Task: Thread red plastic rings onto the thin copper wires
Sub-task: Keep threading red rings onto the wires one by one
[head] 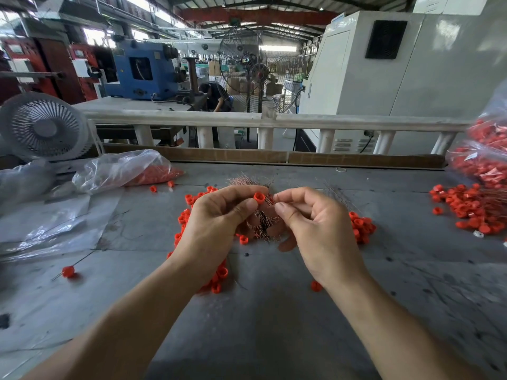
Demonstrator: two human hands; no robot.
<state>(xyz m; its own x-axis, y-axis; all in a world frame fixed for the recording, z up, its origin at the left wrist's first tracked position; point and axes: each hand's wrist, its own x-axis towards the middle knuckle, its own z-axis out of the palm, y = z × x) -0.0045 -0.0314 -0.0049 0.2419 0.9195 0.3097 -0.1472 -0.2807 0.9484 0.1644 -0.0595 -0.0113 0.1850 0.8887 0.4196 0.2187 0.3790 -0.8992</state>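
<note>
A lone red ring [316, 286] lies on the grey table [260, 325] at six o'clock of the right hand [312, 223]. That hand pinches a thin wire [275, 198] between thumb and forefinger. The left hand [216, 220], at its nine o'clock, grips a red ring [259, 197] at its fingertips, just beside the wire's tip. Beneath both lie a bundle of copper wires [262, 223] and loose red rings [359, 226]. At twelve o'clock, farther off, stands a railing [219, 117].

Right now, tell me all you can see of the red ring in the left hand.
The red ring is a small, short plastic tube with a hollow centre, its opening tilted up toward the camera. The left hand pinches it at the fingertips, above the copper wires. Whether the right hand's wire has entered it is unclear.
</note>
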